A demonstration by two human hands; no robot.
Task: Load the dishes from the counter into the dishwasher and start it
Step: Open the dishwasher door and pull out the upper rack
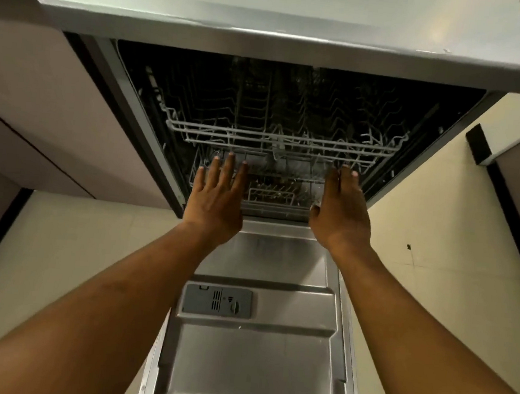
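Reaching toward the dishwasher (140,117) at 12 o'clock, left hand (217,199) at 11 and right hand (340,213) at 1 are spread flat, gripping nothing, near the lower rack (270,210); door (254,353) down at 6.

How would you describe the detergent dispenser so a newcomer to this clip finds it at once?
Start at the dishwasher door, folded down flat in the lower middle, steel inner face up. On the left half of that face sits the detergent dispenser. It is the only grey plastic rectangle on the bare steel, with vent slots and a round knob.
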